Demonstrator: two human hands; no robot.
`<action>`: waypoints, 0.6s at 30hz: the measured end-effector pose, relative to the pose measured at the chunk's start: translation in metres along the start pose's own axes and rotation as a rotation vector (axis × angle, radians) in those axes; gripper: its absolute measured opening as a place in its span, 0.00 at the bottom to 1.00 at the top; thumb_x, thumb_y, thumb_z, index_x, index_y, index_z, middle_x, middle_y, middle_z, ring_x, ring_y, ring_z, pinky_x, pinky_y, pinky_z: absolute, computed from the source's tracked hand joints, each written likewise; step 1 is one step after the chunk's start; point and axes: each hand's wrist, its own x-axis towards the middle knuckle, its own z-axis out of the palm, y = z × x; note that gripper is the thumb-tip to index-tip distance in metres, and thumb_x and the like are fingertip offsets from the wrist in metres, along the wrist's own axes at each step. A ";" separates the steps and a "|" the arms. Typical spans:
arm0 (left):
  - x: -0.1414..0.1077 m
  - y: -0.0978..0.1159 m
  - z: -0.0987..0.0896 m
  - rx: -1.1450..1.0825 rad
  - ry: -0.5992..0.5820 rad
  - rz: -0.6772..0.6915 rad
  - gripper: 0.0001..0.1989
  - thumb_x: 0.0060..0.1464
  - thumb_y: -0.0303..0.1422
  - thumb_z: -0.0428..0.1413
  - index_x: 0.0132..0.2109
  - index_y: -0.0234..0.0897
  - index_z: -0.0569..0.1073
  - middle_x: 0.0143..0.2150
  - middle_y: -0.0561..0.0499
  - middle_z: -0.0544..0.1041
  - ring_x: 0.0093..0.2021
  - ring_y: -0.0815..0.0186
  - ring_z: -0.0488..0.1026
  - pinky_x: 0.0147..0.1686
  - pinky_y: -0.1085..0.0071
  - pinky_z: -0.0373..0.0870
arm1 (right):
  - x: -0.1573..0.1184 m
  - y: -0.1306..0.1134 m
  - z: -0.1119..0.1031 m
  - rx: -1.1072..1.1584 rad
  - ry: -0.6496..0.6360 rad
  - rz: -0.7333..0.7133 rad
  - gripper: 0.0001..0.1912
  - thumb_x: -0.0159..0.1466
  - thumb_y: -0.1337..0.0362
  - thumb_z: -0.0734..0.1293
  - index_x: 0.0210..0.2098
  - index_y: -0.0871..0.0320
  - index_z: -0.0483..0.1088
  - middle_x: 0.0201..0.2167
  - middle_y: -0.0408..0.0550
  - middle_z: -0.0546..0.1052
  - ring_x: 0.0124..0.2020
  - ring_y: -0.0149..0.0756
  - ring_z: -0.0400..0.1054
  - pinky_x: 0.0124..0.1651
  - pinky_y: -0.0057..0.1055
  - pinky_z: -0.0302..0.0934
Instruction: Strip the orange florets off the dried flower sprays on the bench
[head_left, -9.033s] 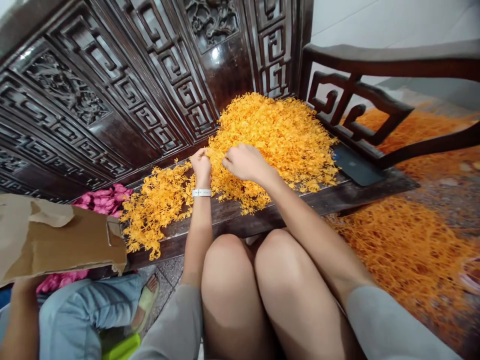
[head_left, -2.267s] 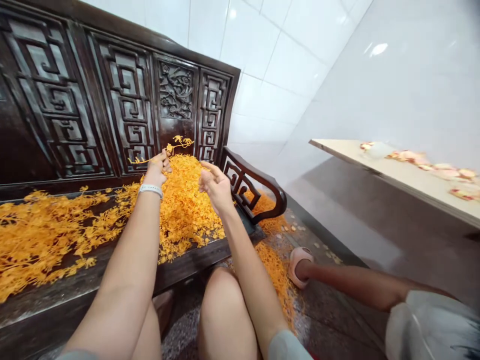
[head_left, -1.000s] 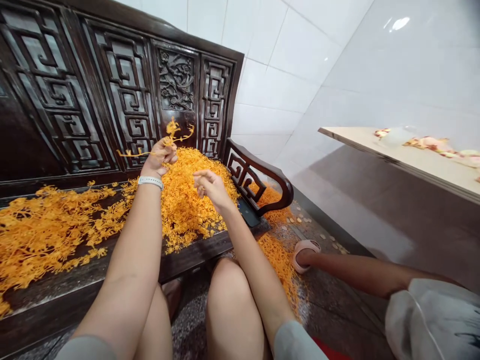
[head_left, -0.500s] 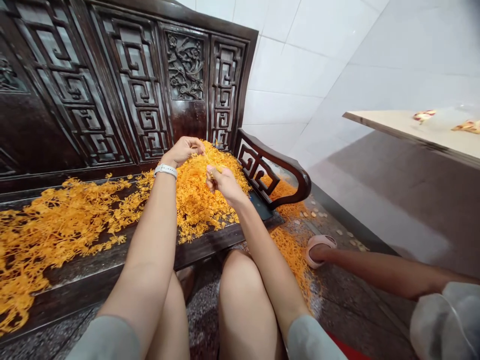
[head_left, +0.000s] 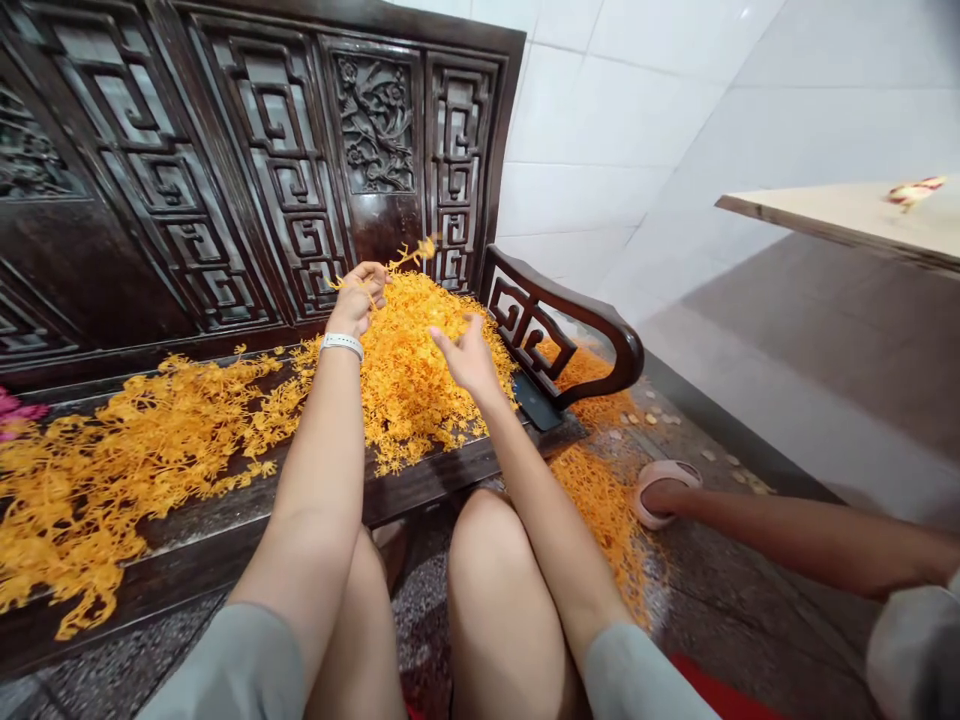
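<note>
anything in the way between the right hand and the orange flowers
Nothing visible stands in the way: the open right hand is right over the heap of orange flowers on the bench, with no object between them.

Bench back point(head_left: 277, 170): dark brown wood, key-fret lattice. Carved floral panel point(head_left: 375, 122): same brown, 12 o'clock. Flower sprays point(head_left: 420, 385): orange-yellow, heaped centrally, trailing toward 9 o'clock. Wall tiles point(head_left: 600, 130): white, grey grid lines, 1 o'clock. Wristband point(head_left: 342, 346): white. Mat point(head_left: 716, 680): red, 5 o'clock.
</note>
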 end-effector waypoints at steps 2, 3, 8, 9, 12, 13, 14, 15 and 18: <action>0.002 0.003 0.000 0.019 -0.091 0.006 0.22 0.41 0.40 0.78 0.31 0.37 0.73 0.27 0.57 0.74 0.17 0.80 0.50 0.17 0.79 0.48 | 0.004 0.007 0.006 -0.065 0.110 0.027 0.18 0.69 0.56 0.73 0.52 0.57 0.66 0.26 0.38 0.64 0.27 0.32 0.58 0.32 0.31 0.48; 0.003 0.005 0.000 0.048 -0.137 -0.001 0.25 0.37 0.43 0.80 0.31 0.37 0.73 0.26 0.56 0.74 0.17 0.80 0.49 0.17 0.79 0.47 | 0.004 0.007 0.009 0.009 0.097 0.021 0.18 0.68 0.55 0.73 0.50 0.57 0.67 0.26 0.38 0.65 0.27 0.32 0.59 0.32 0.30 0.50; 0.007 0.008 -0.002 0.223 -0.393 -0.124 0.31 0.26 0.50 0.81 0.28 0.35 0.76 0.23 0.51 0.76 0.16 0.79 0.53 0.16 0.77 0.47 | 0.008 0.001 0.019 0.460 0.093 -0.053 0.27 0.70 0.36 0.66 0.40 0.54 0.65 0.26 0.40 0.68 0.22 0.27 0.54 0.26 0.29 0.48; 0.008 0.007 -0.002 0.245 -0.423 -0.142 0.30 0.27 0.50 0.81 0.28 0.35 0.77 0.23 0.50 0.76 0.16 0.78 0.54 0.16 0.77 0.48 | 0.011 0.002 0.020 0.484 0.128 -0.064 0.28 0.70 0.34 0.64 0.37 0.54 0.64 0.24 0.39 0.66 0.21 0.27 0.53 0.26 0.29 0.47; 0.010 0.000 0.001 0.294 -0.375 -0.097 0.26 0.31 0.46 0.80 0.28 0.35 0.77 0.23 0.49 0.77 0.17 0.76 0.57 0.17 0.76 0.47 | 0.013 0.007 0.022 0.468 0.095 -0.134 0.32 0.69 0.32 0.64 0.28 0.53 0.58 0.20 0.36 0.59 0.21 0.26 0.49 0.24 0.28 0.43; 0.011 -0.004 0.004 0.306 -0.323 -0.054 0.24 0.34 0.44 0.79 0.28 0.35 0.77 0.24 0.49 0.76 0.17 0.76 0.58 0.17 0.76 0.47 | 0.011 0.006 0.023 0.455 0.007 -0.161 0.33 0.68 0.32 0.66 0.27 0.53 0.56 0.20 0.35 0.56 0.21 0.25 0.48 0.24 0.27 0.43; 0.013 -0.008 0.007 0.312 -0.252 -0.003 0.22 0.37 0.43 0.78 0.28 0.36 0.76 0.24 0.50 0.75 0.18 0.76 0.58 0.18 0.76 0.47 | 0.005 0.001 0.025 0.438 -0.135 -0.185 0.33 0.67 0.33 0.68 0.26 0.54 0.57 0.19 0.34 0.56 0.21 0.24 0.47 0.24 0.27 0.42; 0.015 -0.013 0.009 0.308 -0.174 0.049 0.20 0.42 0.42 0.76 0.28 0.37 0.74 0.24 0.52 0.74 0.18 0.76 0.57 0.18 0.75 0.46 | -0.002 -0.006 0.025 0.417 -0.332 -0.204 0.33 0.66 0.34 0.70 0.27 0.55 0.60 0.19 0.34 0.57 0.21 0.24 0.48 0.24 0.26 0.43; 0.022 -0.024 0.007 0.222 -0.002 0.146 0.22 0.50 0.47 0.72 0.32 0.40 0.70 0.27 0.56 0.71 0.19 0.77 0.51 0.20 0.72 0.44 | -0.027 -0.033 0.022 0.299 -1.180 -0.234 0.28 0.66 0.40 0.74 0.35 0.62 0.73 0.21 0.37 0.66 0.22 0.24 0.57 0.25 0.25 0.51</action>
